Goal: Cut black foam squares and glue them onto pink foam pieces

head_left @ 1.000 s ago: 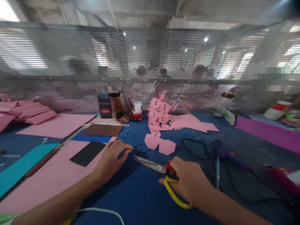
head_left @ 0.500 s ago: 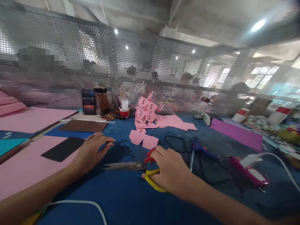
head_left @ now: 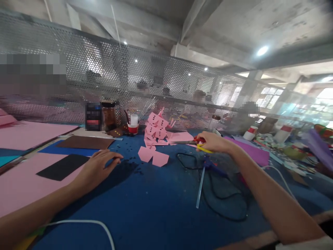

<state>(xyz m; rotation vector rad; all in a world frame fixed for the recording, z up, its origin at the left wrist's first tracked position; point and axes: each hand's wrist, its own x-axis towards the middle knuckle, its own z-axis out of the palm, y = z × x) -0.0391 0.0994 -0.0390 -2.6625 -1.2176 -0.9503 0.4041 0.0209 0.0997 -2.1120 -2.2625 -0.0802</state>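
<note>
Left hand (head_left: 100, 164) loose, right hand (head_left: 214, 141) gripping scissors (head_left: 189, 142).
The left hand's fingers are parted, with black paper (head_left: 62, 167) at nine o'clock and dark bits (head_left: 133, 164) at three; the pink figure (head_left: 156, 127) stands between the hands; the scissors' handles sit in the right hand's fingers, blades pointing to nine o'clock, glue gun (head_left: 213, 167) at six.
</note>
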